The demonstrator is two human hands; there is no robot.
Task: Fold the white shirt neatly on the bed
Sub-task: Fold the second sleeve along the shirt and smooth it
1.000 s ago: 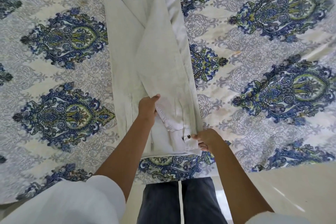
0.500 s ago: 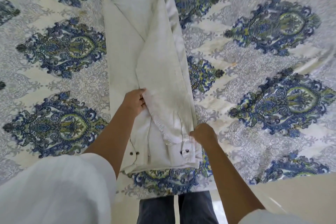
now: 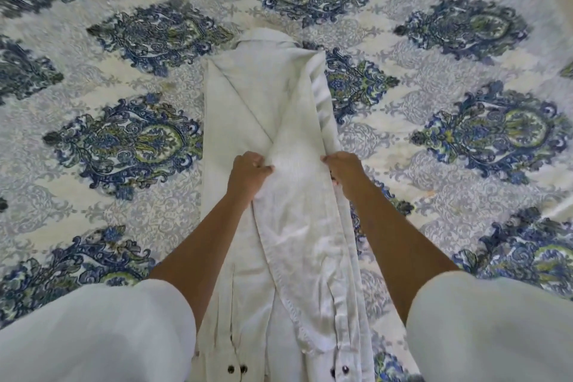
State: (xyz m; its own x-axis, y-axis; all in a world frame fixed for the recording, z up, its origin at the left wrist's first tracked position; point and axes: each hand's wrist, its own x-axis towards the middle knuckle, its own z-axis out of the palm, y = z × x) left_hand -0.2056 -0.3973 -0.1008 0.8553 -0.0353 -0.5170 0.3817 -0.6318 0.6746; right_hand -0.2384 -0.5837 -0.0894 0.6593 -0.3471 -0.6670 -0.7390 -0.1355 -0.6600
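As it lies now, the shirt point(image 3: 291, 121) runs lengthwise down the middle of the bed point(image 3: 434, 146). It is folded into a long narrow strip with the collar point(image 3: 263, 39) at the far end. Both side panels are turned inward and overlap, with a sleeve laid down the strip on top. Dark buttons point(image 3: 237, 368) show at the near end, close to the lower edge of the view.

The left hand point(image 3: 248, 175) is on the left side of the top layer, about midway along the strip, with its fingers curled and clamped on a bunched fold of cloth. The right hand point(image 3: 345, 169) is level with it on the right edge, its fingers curled round that edge and partly hidden beneath the cloth.

The bed carries a sheet point(image 3: 130, 146) patterned in blue and green medallions. The person's white sleeves point(image 3: 93, 335) fill both lower corners.
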